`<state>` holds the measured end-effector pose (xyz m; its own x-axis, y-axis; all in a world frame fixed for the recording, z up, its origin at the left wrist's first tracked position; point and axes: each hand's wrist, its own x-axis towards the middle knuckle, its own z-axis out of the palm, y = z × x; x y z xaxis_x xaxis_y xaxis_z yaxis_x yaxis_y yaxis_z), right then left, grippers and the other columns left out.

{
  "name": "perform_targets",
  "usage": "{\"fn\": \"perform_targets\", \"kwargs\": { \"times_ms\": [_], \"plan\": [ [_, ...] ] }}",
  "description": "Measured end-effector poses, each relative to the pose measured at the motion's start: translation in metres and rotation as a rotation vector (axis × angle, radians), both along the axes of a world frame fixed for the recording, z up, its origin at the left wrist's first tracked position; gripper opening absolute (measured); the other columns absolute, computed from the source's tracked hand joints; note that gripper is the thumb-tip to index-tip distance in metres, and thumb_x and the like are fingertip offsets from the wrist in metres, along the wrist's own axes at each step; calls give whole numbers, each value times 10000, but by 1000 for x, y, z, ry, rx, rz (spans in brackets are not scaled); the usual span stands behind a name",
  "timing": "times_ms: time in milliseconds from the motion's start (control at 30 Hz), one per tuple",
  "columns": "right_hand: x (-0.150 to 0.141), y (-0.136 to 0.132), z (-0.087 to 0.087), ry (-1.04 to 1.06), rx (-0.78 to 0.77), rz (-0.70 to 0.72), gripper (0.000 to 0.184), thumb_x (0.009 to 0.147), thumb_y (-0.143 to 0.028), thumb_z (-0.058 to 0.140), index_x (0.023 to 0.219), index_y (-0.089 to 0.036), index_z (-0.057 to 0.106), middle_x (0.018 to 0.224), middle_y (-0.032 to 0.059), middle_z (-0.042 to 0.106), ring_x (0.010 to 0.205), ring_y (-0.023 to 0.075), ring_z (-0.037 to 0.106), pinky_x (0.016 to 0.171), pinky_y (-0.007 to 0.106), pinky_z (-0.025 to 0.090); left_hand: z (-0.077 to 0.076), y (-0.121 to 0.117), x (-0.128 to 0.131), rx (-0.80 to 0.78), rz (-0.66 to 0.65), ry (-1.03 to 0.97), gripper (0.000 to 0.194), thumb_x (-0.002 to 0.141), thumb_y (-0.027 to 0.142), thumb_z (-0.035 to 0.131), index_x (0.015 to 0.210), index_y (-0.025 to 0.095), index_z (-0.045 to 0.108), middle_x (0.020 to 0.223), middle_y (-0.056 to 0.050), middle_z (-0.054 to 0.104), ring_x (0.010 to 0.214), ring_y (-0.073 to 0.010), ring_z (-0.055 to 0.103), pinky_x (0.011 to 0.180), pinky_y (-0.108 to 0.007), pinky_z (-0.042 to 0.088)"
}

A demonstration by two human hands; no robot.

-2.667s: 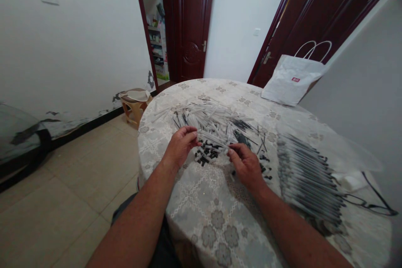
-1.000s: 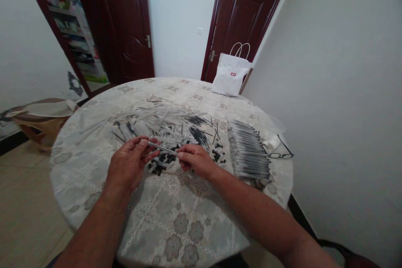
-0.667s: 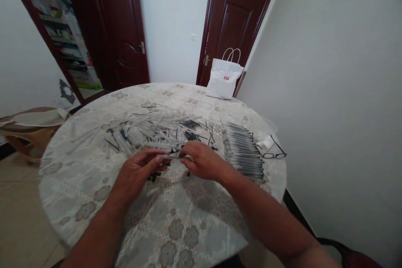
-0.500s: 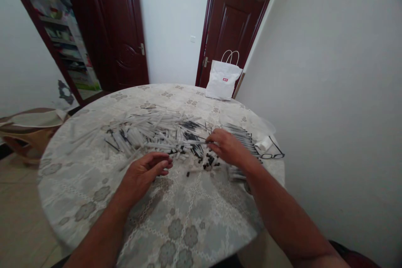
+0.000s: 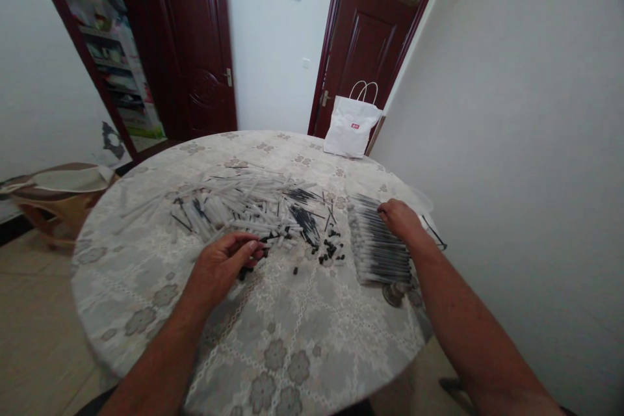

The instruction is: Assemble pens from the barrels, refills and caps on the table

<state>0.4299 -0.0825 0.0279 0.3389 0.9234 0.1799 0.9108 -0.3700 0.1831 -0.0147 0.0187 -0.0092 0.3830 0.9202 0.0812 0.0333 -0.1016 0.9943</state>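
My right hand point(image 5: 400, 220) pinches the end of a pen over the neat row of pens point(image 5: 385, 253) on the right of the table; the fingers partly hide it. My left hand point(image 5: 227, 263) is curled, thumb and fingertips close together, beside small black caps and white pieces at the front of the pile. What it holds, if anything, I cannot make out. A spread pile of translucent white pen barrels point(image 5: 234, 198) lies beyond it. Dark refills point(image 5: 305, 224) are heaped in the middle, with small black caps point(image 5: 332, 247) in front of them.
A patterned cloth covers the round table point(image 5: 273, 354). At the back stands a white paper bag point(image 5: 353, 127). Eyeglasses point(image 5: 435, 234) lie partly hidden behind my right forearm, near the wall. A wooden stool point(image 5: 63, 198) stands to the left.
My right hand has moved right, from the middle heap to the row of pens, carrying a pen. My left hand has stayed nearly in place, its fingers closing slightly. The view has shifted a little.
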Motion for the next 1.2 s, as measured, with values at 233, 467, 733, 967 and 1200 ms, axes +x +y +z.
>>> {"fn": "perform_targets", "kwargs": {
  "times_ms": [233,467,733,967,1200],
  "plan": [
    [-4,5,-5,-27,21,-32,345,988,-191,479,1232,-147,719,1155,165,694,1113,258,622,938,320,444,8,3,-4,-38,218,-75,327,771,435,754,944,161,713,859,-85,770,789,-246,746,675,-345,621],
    [-115,2,4,264,13,431,267,988,-264,521,1149,-202,725,1110,88,746,1020,218,682,901,291,468,8,8,-8,-55,333,-137,289,792,385,719,947,143,691,885,-94,751,793,-234,725,606,-322,605],
    [-183,29,-3,119,-180,279,212,982,-312,545,1055,-199,709,1067,125,742,982,249,698,767,298,441,14,9,-25,60,341,103,233,828,352,656,950,160,705,872,-74,746,677,-179,669,526,-257,515],
    [-193,45,-31,76,-152,167,300,992,-400,505,1106,-174,667,1075,146,733,985,273,707,752,311,460,15,8,-44,279,295,354,231,892,377,602,947,193,729,850,-47,749,716,-186,672,678,-297,508],
    [-193,47,-43,65,-164,103,315,1004,-337,432,1043,-157,687,1022,174,741,945,290,720,757,329,466,10,2,-43,446,251,563,198,916,332,578,963,221,736,913,-56,764,843,-224,700,818,-338,499]
  ]
}}
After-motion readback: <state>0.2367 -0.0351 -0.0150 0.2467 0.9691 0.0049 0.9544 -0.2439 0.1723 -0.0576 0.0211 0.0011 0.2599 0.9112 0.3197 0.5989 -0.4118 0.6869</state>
